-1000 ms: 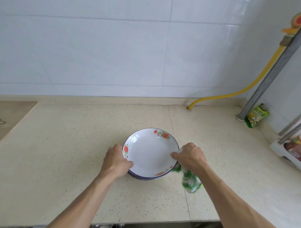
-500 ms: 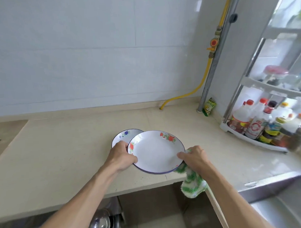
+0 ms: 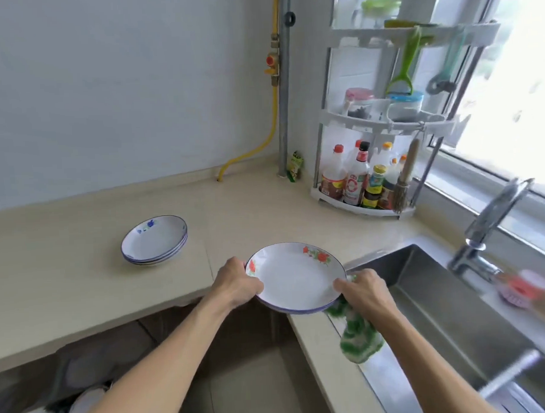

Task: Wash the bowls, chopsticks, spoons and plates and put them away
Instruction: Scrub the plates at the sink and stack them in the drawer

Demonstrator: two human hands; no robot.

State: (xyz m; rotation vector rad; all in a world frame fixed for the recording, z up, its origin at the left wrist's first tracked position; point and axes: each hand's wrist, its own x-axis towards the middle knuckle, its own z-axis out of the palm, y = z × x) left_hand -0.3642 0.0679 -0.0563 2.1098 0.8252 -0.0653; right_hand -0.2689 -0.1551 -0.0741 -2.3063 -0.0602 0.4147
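white plate (image 3: pixel 295 279), left hand (image 3: pixel 237 283), right hand (image 3: pixel 365 291) with cloth (image 3: pixel 359 337)

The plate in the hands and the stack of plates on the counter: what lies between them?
Only bare counter lies between the held plate and the stack, as the head view shows.

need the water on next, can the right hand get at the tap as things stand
Probably not right away: the right hand is gripping the plate rim and a green cloth. The tap stands across the open sink, nothing between them, so freeing that hand should do.
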